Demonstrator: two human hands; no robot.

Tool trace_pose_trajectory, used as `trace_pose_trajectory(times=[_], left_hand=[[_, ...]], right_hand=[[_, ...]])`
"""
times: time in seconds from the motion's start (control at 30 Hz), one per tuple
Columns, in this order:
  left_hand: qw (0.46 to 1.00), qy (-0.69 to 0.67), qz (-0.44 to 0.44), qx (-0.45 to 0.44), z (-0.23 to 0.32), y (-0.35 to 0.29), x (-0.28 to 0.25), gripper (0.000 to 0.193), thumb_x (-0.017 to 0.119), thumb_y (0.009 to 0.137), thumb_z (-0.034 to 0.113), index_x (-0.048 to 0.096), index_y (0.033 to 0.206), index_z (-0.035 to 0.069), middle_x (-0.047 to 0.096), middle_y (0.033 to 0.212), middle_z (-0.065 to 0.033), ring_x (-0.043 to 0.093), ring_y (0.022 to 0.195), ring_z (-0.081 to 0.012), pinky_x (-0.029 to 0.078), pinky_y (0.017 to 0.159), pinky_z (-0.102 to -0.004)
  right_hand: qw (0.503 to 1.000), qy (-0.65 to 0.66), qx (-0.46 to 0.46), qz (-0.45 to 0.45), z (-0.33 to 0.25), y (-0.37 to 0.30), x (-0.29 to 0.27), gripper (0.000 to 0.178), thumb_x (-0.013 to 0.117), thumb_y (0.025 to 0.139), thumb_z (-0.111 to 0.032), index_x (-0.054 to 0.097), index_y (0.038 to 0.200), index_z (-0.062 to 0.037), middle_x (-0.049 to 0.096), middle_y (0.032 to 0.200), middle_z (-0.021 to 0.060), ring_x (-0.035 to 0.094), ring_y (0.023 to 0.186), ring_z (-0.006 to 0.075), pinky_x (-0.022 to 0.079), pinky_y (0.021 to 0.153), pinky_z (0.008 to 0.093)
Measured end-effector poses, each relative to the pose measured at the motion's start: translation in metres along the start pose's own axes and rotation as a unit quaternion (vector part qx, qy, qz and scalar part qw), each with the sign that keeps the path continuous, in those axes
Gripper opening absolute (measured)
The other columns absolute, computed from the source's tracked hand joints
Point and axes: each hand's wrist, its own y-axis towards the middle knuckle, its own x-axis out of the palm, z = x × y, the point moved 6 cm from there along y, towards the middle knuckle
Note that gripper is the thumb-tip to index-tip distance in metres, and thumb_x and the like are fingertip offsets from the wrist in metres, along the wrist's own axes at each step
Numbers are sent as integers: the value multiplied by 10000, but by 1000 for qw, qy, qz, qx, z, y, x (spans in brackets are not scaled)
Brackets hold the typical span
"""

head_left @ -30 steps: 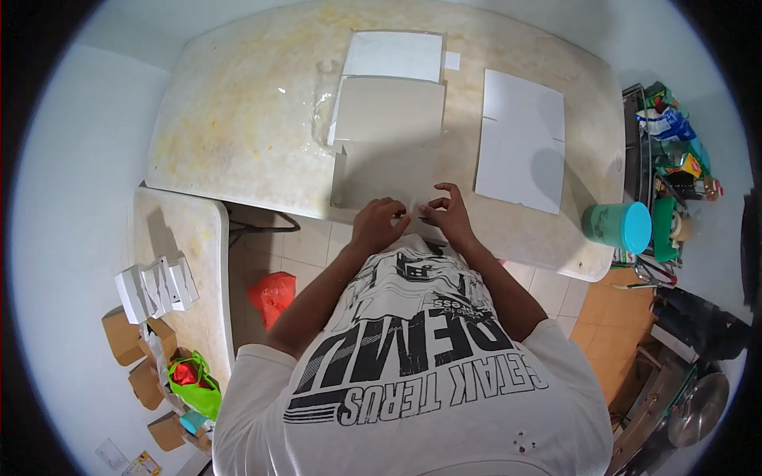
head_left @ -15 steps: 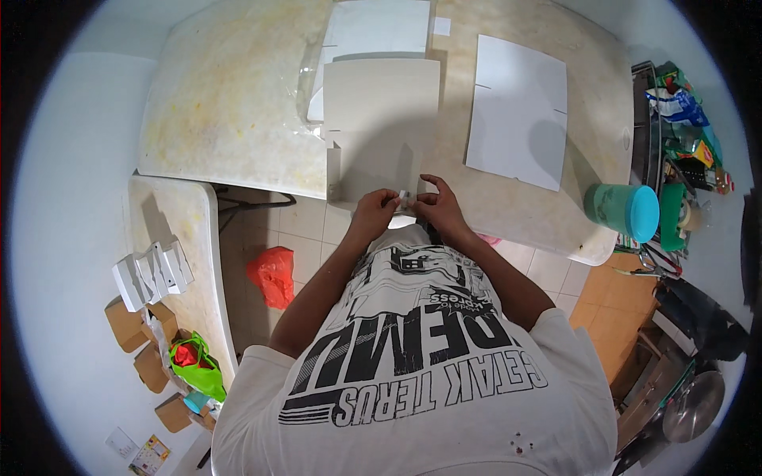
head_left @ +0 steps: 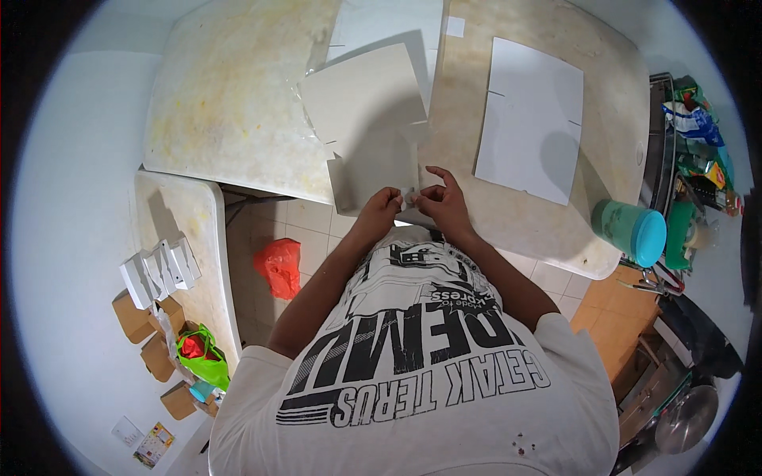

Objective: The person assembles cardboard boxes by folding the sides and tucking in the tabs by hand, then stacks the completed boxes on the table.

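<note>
Greyish-beige cardboard (head_left: 365,107), cut with slits and a notch, lay slantwise across the middle of the tabletop's near edge (head_left: 230,111), its near end close to the wearer's printed white shirt (head_left: 421,349). Its far end overlapped a white sheet (head_left: 381,22) reaching toward the far edge and cast a shadow there. At the near end, the left hand (head_left: 379,214) had its thumb and fingertips pinched on the cardboard, beside a small pale bit too tiny to identify. Facing it, the right hand (head_left: 446,208) pinched at the same spot, one finger lifted and bent. Right of the cardboard, well apart from it, a white slitted panel (head_left: 528,119) lay flat; a small white square (head_left: 456,27) was near the far edge. At the near right corner stood a green tub with a blue lid (head_left: 631,230). Lower left, white boxes (head_left: 160,271) stood on a side table (head_left: 216,293), with a red bag (head_left: 279,266) on the floor between the tables.
</note>
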Motion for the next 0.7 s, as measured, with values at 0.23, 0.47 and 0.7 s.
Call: trace_pose_trajectory(times=[0.23,0.47,0.7], left_hand=[[997,72,13,27,5,12,6,215,451,888,163,490,967,-34,552,799,-119,518,745,-184,422,706,-311],[997,78,6,18,13,10,3,235,434,901,183,476,980,-34,533,803,-106,507,753,-167,423,704,-313],[1000,4,-14,-25,-3,17,1,228,450,901,196,492,951,-22,536,799,-53,495,760,-135,416,711,-281]], right_hand=[[998,-55,15,14,3,10,-11,556,668,740,-63,392,1223,-52,607,772,76,577,699,126,471,617,248],[999,-12,34,25,1,12,-11,549,668,739,-61,399,1217,-47,605,773,74,577,702,122,473,621,241],[999,-6,36,13,-2,12,-9,572,674,743,-76,386,1236,-38,607,781,76,576,706,120,469,621,235]])
